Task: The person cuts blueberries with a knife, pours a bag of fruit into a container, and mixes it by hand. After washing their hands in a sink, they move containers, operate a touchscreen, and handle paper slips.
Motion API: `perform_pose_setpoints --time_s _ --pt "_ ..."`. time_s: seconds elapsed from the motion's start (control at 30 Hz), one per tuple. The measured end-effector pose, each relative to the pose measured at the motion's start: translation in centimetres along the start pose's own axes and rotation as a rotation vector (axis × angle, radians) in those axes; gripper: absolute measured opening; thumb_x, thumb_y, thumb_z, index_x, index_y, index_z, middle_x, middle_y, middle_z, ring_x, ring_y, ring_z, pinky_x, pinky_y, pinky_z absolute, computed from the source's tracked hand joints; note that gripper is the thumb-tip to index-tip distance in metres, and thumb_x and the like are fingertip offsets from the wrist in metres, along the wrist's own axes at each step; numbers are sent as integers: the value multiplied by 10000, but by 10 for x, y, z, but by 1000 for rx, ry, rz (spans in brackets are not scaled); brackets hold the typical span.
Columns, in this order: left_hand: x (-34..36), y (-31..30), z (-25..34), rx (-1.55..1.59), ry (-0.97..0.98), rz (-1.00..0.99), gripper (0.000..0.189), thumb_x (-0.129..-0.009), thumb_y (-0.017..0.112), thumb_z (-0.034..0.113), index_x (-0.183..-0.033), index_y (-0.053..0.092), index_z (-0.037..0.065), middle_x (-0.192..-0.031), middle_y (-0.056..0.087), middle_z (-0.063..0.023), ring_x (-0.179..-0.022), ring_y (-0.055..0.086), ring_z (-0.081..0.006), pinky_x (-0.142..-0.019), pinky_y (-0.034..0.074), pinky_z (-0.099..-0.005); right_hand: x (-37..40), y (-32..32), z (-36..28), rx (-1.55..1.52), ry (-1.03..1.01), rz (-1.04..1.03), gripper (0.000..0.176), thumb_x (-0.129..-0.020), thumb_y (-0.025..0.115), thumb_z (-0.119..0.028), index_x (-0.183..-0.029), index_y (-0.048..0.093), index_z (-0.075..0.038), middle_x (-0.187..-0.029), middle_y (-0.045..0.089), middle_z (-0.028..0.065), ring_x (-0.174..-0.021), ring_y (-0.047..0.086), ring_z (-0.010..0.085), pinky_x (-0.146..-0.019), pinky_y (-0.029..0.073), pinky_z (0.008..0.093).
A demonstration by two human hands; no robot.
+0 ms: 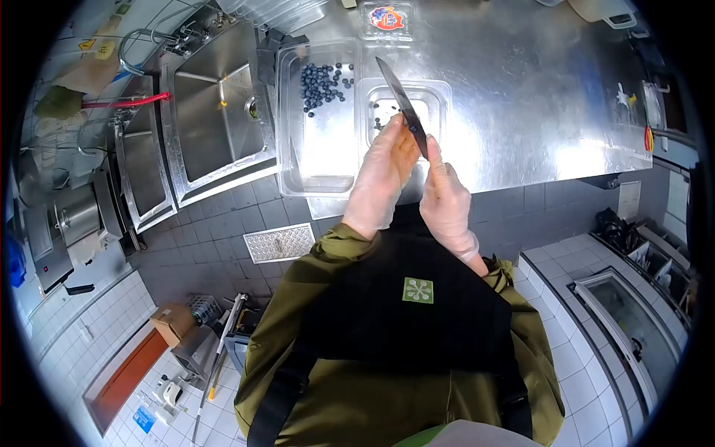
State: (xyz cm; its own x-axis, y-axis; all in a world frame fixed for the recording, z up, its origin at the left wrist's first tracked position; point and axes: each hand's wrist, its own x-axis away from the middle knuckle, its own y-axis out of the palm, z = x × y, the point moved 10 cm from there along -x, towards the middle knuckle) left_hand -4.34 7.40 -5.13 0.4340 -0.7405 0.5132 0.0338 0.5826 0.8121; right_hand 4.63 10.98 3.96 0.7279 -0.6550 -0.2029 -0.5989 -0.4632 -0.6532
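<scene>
My right hand (445,197), in a clear glove, is closed around the handle of a kitchen knife (396,91), whose blade points up and away to the left. My left hand (383,175), gloved too, has its fingertips pinched together against the blade's side; whatever they hold is hidden. Both hands are over the near part of a small clear plastic container (445,91), where a few dark berry pieces (378,119) lie. Left of it, a large clear tray (316,167) holds many whole blueberries (320,83) toward its far end.
A lidded clear punnet (387,22) with a colourful label stands at the back of the steel table (521,97). Stacked clear containers (272,11) are at the far left. A sink (212,112) adjoins the tray's left side. The table's front edge runs just before me.
</scene>
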Motion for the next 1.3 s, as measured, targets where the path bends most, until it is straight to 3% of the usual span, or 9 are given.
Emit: perform_pose_setpoints --time_s 0.37,0.47,0.57,0.87,1.07,1.2,1.3 --pt "2 5 -3 -77 -11 -69 307 -872 505 72 -1171 477 9 -1071 560 -74 -1062 501 -171 -958 390 -308 1 6 9 -101 94 -78 559 -832 415 84 -1354 328 -97 -848 595 176 -724 614 278 -662 470 279" --pt "-1 7 3 -324 141 -106 270 -883 480 54 -1146 493 -3 -1053 571 -92 -987 548 -162 -905 438 -288 0 7 17 -174 150 -87 558 -838 411 80 -1360 316 -93 -876 603 170 -753 615 230 -688 455 248" --pt "3 0 13 -406 216 91 231 -895 482 82 -1105 518 -10 -1019 587 -100 -910 582 -155 -841 477 -265 1 10 21 -230 187 -110 559 -838 409 82 -1361 317 -94 -873 605 157 -765 603 187 -695 444 235" --pt "1 -2 6 -206 153 64 236 -907 495 162 -1064 538 -9 -1013 590 -102 -949 566 -169 -880 457 -288 1 12 20 -186 146 -129 571 -832 399 95 -1365 303 -86 -900 597 164 -777 603 193 -704 445 239" --pt "4 11 3 -289 82 0 265 -918 458 149 -1118 506 -18 -1074 558 -102 -1031 524 -174 -932 420 -296 -3 13 22 -181 158 -119 576 -830 408 94 -1363 310 -100 -943 600 179 -794 614 233 -703 451 251" --pt "-2 12 -5 -195 34 -66 312 -911 441 115 -1189 450 -26 -1127 525 -122 -1079 493 -197 -964 391 -313 -6 19 28 -177 184 -154 570 -828 403 94 -1357 327 -106 -1004 589 188 -791 603 204 -719 442 236" --pt "-6 17 -6 -21 1 -121 351 -911 427 126 -1224 414 -32 -1157 503 -131 -1106 470 -213 -977 372 -332 -3 26 35 -276 282 -227 572 -829 400 94 -1358 333 -112 -1043 588 145 -792 572 151 -735 424 216"
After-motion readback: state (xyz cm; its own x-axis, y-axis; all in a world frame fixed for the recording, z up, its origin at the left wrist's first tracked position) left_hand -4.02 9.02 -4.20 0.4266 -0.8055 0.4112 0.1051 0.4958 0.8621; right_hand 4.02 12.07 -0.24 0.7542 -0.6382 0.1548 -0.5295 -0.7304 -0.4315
